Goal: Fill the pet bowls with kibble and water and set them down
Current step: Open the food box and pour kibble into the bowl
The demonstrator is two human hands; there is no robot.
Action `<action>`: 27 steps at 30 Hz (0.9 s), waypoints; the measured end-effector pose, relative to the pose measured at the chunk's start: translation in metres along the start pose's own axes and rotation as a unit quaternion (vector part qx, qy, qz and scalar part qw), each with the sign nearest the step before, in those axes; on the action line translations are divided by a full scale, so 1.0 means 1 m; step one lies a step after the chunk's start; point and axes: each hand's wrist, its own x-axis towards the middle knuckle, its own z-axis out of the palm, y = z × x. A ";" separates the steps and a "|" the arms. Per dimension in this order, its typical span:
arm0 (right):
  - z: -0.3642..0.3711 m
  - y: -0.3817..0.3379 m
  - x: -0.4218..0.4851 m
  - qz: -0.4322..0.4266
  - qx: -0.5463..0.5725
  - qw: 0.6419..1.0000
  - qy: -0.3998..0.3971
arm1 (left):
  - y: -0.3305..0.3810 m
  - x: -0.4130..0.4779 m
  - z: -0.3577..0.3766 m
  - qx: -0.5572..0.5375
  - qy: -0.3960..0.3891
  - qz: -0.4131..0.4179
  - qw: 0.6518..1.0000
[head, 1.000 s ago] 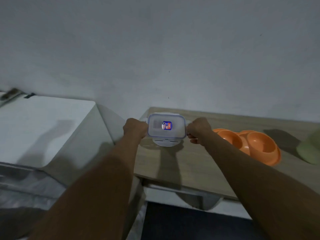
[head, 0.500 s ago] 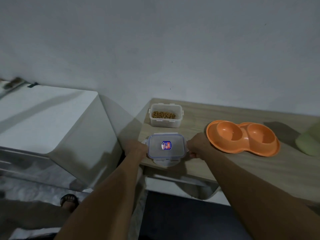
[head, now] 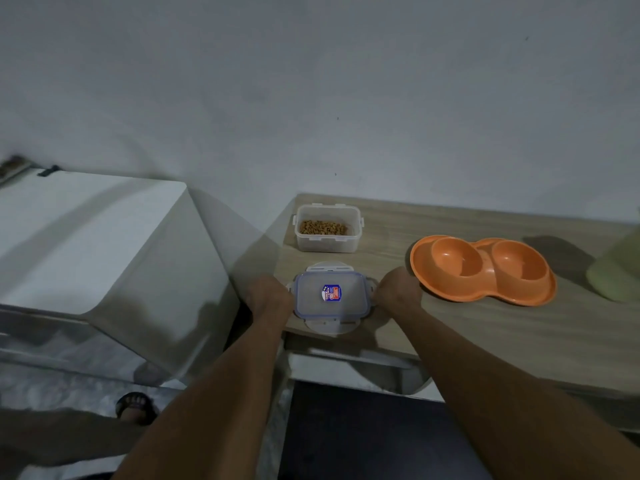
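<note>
I hold the clear lid [head: 331, 295] by its two short ends, my left hand [head: 268, 294] on one side and my right hand [head: 398, 289] on the other, fingers curled in around its side clips. It sits level over the front left corner of the table [head: 485, 344]; I cannot tell whether it touches the wood. Its long flaps stand out flat, front and back.

Behind it, near the wall [head: 311, 98], stands the open container [head: 327, 237] with a low layer of kibble [head: 322, 227] inside. The orange double bowl [head: 483, 270] lies to the right, just beside my right hand, both of its cups bare. At the far right edge of the table is a pale green thing [head: 618, 271], cut off by the frame.

The table is light wood grain, pushed against a plain grey-white wall. A white cabinet [head: 86, 237] stands left of it, with a gap between. Below, my sandalled foot [head: 135, 408] shows on the floor, and a dark patch [head: 363, 431] lies under the table edge.
</note>
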 end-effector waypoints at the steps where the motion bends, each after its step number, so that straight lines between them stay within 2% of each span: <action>1: -0.004 -0.003 0.001 0.004 -0.001 1.000 0.004 | 0.005 0.000 -0.004 0.019 -0.001 0.016 1.000; 3: -0.011 -0.007 0.005 -0.004 -0.001 1.000 0.015 | 0.011 -0.001 -0.009 0.015 0.006 0.015 1.000; 6: -0.022 -0.023 0.016 -0.012 0.019 0.999 0.026 | 0.027 -0.002 -0.021 0.029 0.065 0.000 0.997; 9: -0.029 -0.047 0.030 -0.032 0.048 0.998 0.037 | 0.049 0.009 -0.029 0.018 0.067 0.028 0.997; 12: -0.026 -0.064 0.046 -0.022 0.128 0.990 0.047 | 0.068 0.019 -0.031 -0.007 0.061 0.069 0.996; 16: -0.012 -0.079 0.064 -0.002 0.163 0.987 0.010 | 0.081 0.039 -0.026 -0.040 0.041 0.105 0.993; 20: 0.001 -0.079 0.070 0.018 0.184 0.983 -0.013 | 0.084 0.056 -0.019 -0.038 0.012 0.096 0.995; 27: -0.006 -0.083 0.068 0.052 0.220 0.974 -0.008 | 0.098 0.053 -0.027 -0.025 0.015 0.094 0.995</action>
